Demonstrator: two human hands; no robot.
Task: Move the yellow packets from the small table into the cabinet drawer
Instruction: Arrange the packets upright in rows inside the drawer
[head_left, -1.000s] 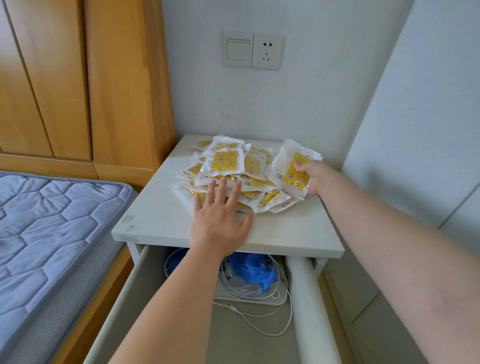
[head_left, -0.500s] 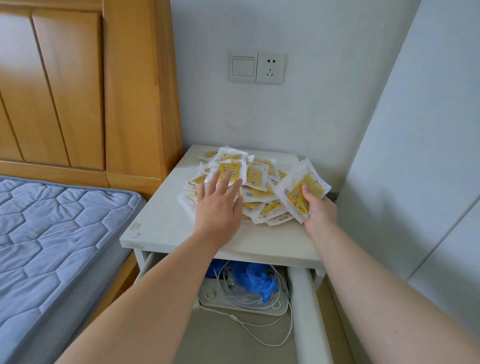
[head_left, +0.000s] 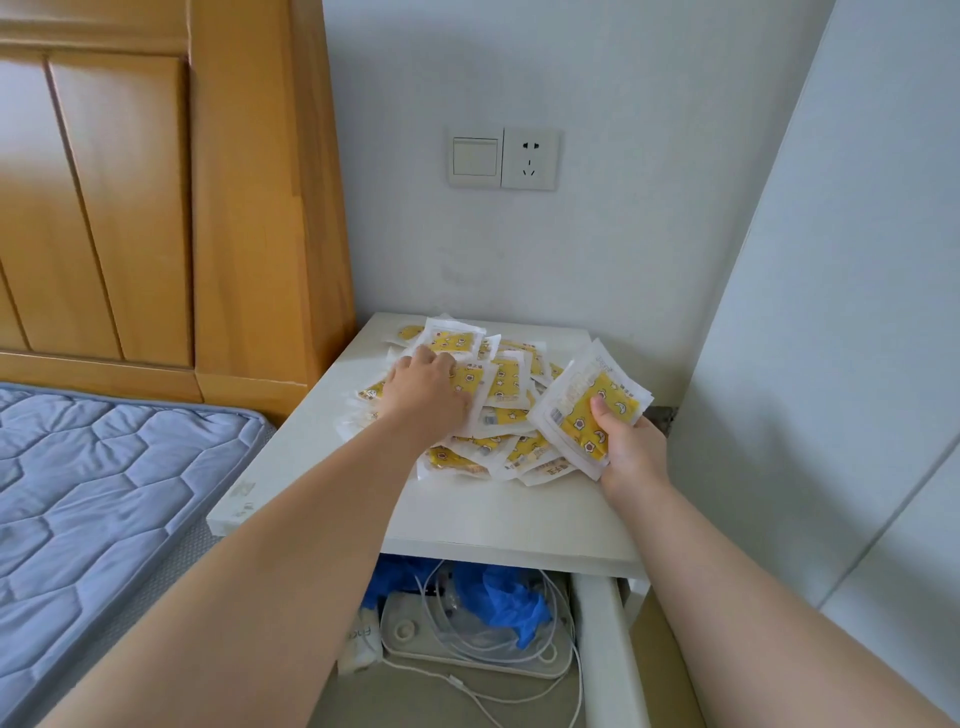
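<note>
White laminate tops the small table (head_left: 483, 512) at centre frame, set between a wooden headboard (head_left: 249, 208) at left and pale walls. On its far half lie the yellow packets (head_left: 506, 382) in a loose heap; none shows in the drawer (head_left: 608, 654) standing open beneath, at bottom centre. At the heap's right edge the right hand (head_left: 631, 457) pinches a small bundle (head_left: 589, 410) of them, thumb on top. On the heap's left side the left hand (head_left: 426, 392) claws down, fingers curled over the top packets. They are flat, square-cornered sachets with clear crinkly borders round a yellow printed core, and they look slippery. A firm squeeze on a modest, level stack seems best, lowered onto the drawer's bare front floor, away from the blue plastic (head_left: 506, 597) and white cables (head_left: 498, 642) at its back.
</note>
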